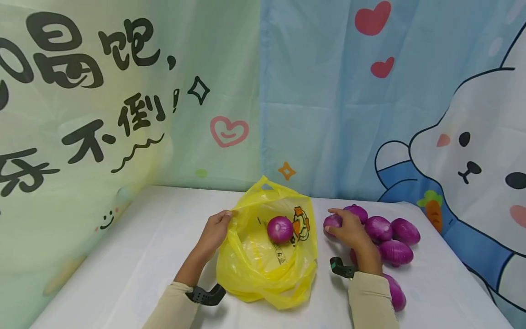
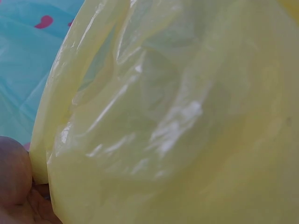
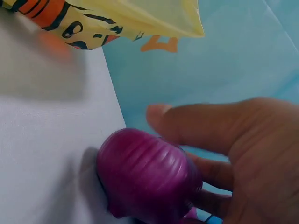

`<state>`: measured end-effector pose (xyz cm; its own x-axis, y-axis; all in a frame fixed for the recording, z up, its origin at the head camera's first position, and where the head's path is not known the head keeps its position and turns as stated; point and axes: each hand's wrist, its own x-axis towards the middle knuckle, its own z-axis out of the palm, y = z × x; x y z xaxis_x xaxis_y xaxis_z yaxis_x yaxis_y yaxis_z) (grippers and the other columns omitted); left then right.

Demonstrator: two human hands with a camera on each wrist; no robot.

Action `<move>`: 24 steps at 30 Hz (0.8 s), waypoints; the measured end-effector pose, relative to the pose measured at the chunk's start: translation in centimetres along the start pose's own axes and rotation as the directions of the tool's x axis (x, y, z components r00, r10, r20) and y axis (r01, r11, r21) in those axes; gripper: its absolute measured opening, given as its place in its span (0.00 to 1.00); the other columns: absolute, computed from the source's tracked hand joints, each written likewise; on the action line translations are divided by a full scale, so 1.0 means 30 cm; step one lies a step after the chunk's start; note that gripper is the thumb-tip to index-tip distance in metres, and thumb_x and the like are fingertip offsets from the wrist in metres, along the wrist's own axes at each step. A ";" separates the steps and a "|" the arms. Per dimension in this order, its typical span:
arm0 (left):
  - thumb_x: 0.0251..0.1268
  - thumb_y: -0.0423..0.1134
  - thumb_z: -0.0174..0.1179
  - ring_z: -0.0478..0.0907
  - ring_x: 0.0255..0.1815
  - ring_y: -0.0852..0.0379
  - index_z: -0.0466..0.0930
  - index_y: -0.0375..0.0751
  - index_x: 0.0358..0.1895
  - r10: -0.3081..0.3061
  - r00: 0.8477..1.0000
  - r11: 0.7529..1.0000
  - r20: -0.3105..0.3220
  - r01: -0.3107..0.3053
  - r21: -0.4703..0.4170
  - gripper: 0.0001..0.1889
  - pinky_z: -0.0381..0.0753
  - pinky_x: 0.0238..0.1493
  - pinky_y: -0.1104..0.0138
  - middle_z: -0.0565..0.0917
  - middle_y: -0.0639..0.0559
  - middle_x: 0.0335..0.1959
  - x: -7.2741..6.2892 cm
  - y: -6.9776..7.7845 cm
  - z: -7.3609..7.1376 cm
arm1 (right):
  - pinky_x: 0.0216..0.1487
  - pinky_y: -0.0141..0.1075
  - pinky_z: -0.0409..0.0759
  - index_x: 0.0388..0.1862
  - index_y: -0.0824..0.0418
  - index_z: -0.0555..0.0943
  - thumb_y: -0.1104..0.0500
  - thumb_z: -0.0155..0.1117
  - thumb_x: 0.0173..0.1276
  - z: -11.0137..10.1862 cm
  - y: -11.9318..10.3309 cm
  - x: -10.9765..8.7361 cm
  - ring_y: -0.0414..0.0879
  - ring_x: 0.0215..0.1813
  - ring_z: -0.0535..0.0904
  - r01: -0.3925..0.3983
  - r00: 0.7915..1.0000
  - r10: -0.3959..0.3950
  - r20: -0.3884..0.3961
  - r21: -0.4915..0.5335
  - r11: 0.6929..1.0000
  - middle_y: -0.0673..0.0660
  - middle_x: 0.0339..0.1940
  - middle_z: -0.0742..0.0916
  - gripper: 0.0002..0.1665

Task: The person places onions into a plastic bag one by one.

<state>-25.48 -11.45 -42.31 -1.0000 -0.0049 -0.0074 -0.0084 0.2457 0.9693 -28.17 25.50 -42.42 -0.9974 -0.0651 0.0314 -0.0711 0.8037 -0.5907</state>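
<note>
A yellow plastic bag [image 1: 267, 283] with a cartoon print lies with its mouth spread, and a purple onion [image 1: 280, 229] shows inside it. At the bag's upper left edge, my left hand [image 1: 215, 233] pinches the thin plastic between thumb and fingers. The bag's yellow sheet [image 2: 163, 140] fills most of the left wrist view. On the right, my right hand [image 1: 353, 233] reaches over the nearest purple onion [image 1: 332, 221], its thumb and fingers spread about it. In the right wrist view the thumb stands off this onion [image 3: 147, 175], with other fingers behind it.
More purple onions [image 1: 378, 229] are grouped on the white table [image 1: 156, 237] around and behind my right hand. Another onion [image 1: 395, 292] lies by the right sleeve, partly hidden. A printed curtain [image 1: 304, 91] hangs along the table's back edge.
</note>
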 end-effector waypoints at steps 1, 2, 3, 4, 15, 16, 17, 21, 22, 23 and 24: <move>0.79 0.47 0.43 0.76 0.32 0.54 0.77 0.38 0.59 -0.001 1.000 1.000 -0.001 0.001 0.000 0.21 0.77 0.34 0.66 0.80 0.46 0.38 0.000 0.000 0.001 | 0.63 0.69 0.57 0.67 0.65 0.70 0.61 0.70 0.61 0.003 0.001 0.001 0.71 0.66 0.64 0.006 1.000 -0.006 0.000 -0.018 1.000 0.73 0.64 0.73 0.35; 0.79 0.47 0.43 0.76 0.32 0.55 0.77 0.37 0.59 -0.002 1.000 1.000 0.000 0.002 -0.001 0.21 0.77 0.34 0.66 0.80 0.46 0.38 -0.001 0.000 0.001 | 0.62 0.69 0.57 0.67 0.65 0.71 0.61 0.70 0.61 0.005 0.001 0.001 0.71 0.65 0.64 0.007 1.000 -0.007 0.005 -0.031 0.999 0.73 0.64 0.73 0.35; 0.79 0.47 0.43 0.76 0.32 0.55 0.77 0.37 0.59 -0.004 1.000 1.000 -0.001 0.004 -0.001 0.21 0.77 0.35 0.66 0.80 0.46 0.38 -0.001 0.000 0.002 | 0.62 0.70 0.57 0.67 0.65 0.71 0.61 0.70 0.61 0.008 0.002 0.002 0.71 0.65 0.64 0.009 1.000 -0.008 0.010 -0.044 0.999 0.72 0.63 0.73 0.35; 0.79 0.47 0.43 0.76 0.32 0.55 0.77 0.37 0.59 -0.005 1.000 1.000 0.000 0.005 -0.001 0.21 0.77 0.35 0.66 0.80 0.46 0.38 -0.001 -0.001 0.002 | 0.62 0.69 0.57 0.66 0.65 0.71 0.61 0.70 0.61 0.011 0.003 0.003 0.70 0.65 0.64 0.012 1.000 -0.012 0.014 -0.053 0.998 0.72 0.63 0.74 0.35; 0.79 0.49 0.42 0.77 0.34 0.54 0.76 0.38 0.61 -0.016 1.000 1.000 0.020 0.016 -0.016 0.22 0.79 0.36 0.66 0.80 0.46 0.41 0.003 -0.004 0.002 | 0.62 0.64 0.64 0.68 0.67 0.70 0.63 0.68 0.64 0.016 0.000 0.005 0.68 0.66 0.66 0.016 0.999 -0.015 0.050 -0.014 1.000 0.72 0.65 0.73 0.34; 0.79 0.48 0.42 0.77 0.35 0.54 0.76 0.38 0.61 -0.017 1.000 1.000 0.021 0.017 -0.017 0.22 0.79 0.36 0.66 0.80 0.45 0.41 0.002 -0.004 0.003 | 0.62 0.63 0.64 0.68 0.67 0.70 0.63 0.68 0.64 0.015 -0.002 0.005 0.68 0.66 0.65 0.016 0.999 -0.016 0.048 -0.013 1.000 0.72 0.65 0.72 0.34; 0.79 0.48 0.42 0.77 0.35 0.54 0.76 0.37 0.61 -0.016 1.000 1.000 0.020 0.016 -0.016 0.22 0.79 0.37 0.66 0.80 0.46 0.41 0.002 -0.004 0.003 | 0.62 0.63 0.64 0.68 0.67 0.69 0.63 0.68 0.64 0.014 -0.004 0.005 0.68 0.66 0.65 0.019 0.999 -0.019 0.045 -0.010 1.000 0.72 0.65 0.72 0.34; 0.79 0.48 0.43 0.77 0.35 0.54 0.76 0.38 0.61 -0.019 1.000 1.000 0.022 0.019 -0.016 0.22 0.80 0.36 0.66 0.80 0.45 0.41 0.001 -0.002 0.004 | 0.63 0.63 0.63 0.69 0.66 0.68 0.62 0.66 0.66 0.008 -0.009 0.003 0.68 0.67 0.64 0.047 0.999 -0.047 0.007 0.013 0.999 0.71 0.67 0.70 0.34; 0.79 0.48 0.42 0.77 0.35 0.54 0.76 0.38 0.61 -0.019 1.000 1.000 0.022 0.019 -0.016 0.22 0.80 0.36 0.66 0.80 0.45 0.41 0.000 -0.002 0.005 | 0.63 0.63 0.63 0.70 0.66 0.68 0.62 0.65 0.67 0.004 -0.010 0.003 0.68 0.67 0.64 0.058 0.998 -0.058 -0.006 0.022 0.998 0.71 0.67 0.70 0.34; 0.79 0.48 0.42 0.77 0.35 0.54 0.76 0.38 0.61 -0.017 1.000 1.000 0.023 0.017 -0.018 0.22 0.80 0.36 0.66 0.80 0.45 0.41 0.000 -0.002 0.005 | 0.62 0.63 0.64 0.70 0.65 0.67 0.61 0.65 0.67 0.000 -0.011 0.002 0.68 0.67 0.64 0.068 0.998 -0.067 -0.017 0.033 0.997 0.71 0.68 0.70 0.34; 0.79 0.48 0.42 0.77 0.35 0.54 0.76 0.38 0.61 -0.017 1.000 1.000 0.023 0.017 -0.020 0.22 0.80 0.36 0.66 0.80 0.45 0.41 0.001 -0.002 0.006 | 0.62 0.63 0.65 0.71 0.64 0.67 0.60 0.65 0.68 -0.003 -0.012 0.000 0.68 0.66 0.65 0.073 0.997 -0.071 -0.026 0.042 0.996 0.71 0.68 0.70 0.34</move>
<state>-25.50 -11.29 -42.42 -0.9995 0.0136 -0.0292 -0.0254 0.2259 0.9738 -28.16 25.25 -42.13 -0.9898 -0.1067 0.0948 -0.1426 0.7715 -0.6200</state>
